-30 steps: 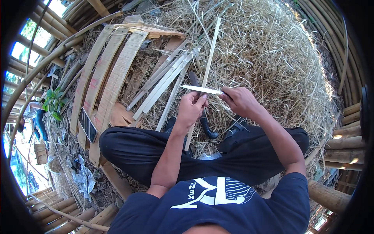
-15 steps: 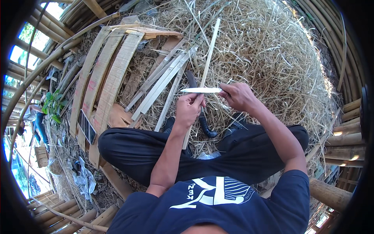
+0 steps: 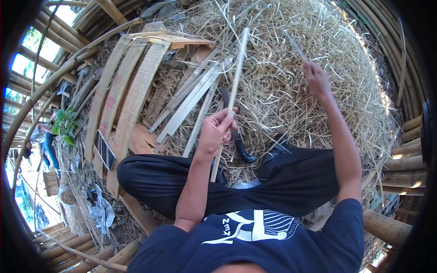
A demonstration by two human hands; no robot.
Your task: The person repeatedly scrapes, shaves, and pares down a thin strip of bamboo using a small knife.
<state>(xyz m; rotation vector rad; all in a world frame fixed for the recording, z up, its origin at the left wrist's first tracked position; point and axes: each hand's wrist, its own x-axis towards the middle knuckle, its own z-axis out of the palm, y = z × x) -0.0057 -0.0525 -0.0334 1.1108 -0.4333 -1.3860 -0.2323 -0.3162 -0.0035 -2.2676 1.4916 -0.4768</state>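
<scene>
A long, pale bamboo strip runs at a slant from beyond my left hand back to my lap. My left fingers are closed round it, thumb on top. Farther out to the right, over the shavings, my right hand grips a knife. Its narrow blade points forward and left, apart from the strip; its handle is hidden in my fist. Under and beside the strip lies a second blade tool with a curved black handle, close to my folded legs.
Curly shavings cover the ground ahead. Several split strips lie left of my hands. Beyond them are curved wooden boards with a phone on them. Bamboo poles line the right side. A person is at far left.
My right hand has swung the knife forward and right, off the strip. The strip has tilted slightly and its far end has moved left. My left hand keeps hold of it.
</scene>
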